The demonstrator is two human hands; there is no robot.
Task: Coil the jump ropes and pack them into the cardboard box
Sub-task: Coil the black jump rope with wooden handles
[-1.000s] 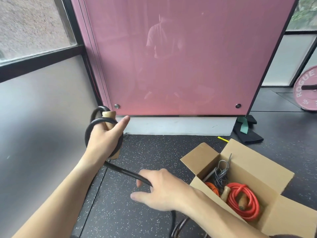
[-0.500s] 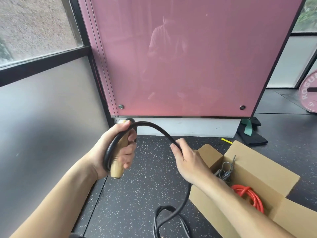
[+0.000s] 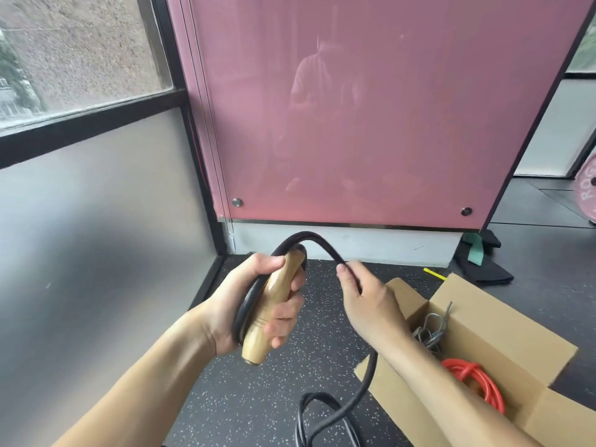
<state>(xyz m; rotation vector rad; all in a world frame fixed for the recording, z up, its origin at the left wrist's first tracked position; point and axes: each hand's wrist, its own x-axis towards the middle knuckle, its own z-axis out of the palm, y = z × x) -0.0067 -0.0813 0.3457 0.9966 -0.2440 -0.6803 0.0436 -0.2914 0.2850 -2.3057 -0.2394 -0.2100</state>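
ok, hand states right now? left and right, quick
Left hand: gripping the wooden handle along with coiled loops of the black jump rope.
Right hand: pinching the black jump rope's free length.

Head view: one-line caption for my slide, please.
Left hand grips light wooden handle and coiled black jump rope; right hand pinches the rope beside brown cardboard box.

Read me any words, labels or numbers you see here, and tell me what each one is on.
"RO": white letters on the pink weight plate, cut off by the frame's right edge; the rest cannot be read.
No text shows on the box, the handle or the rope.
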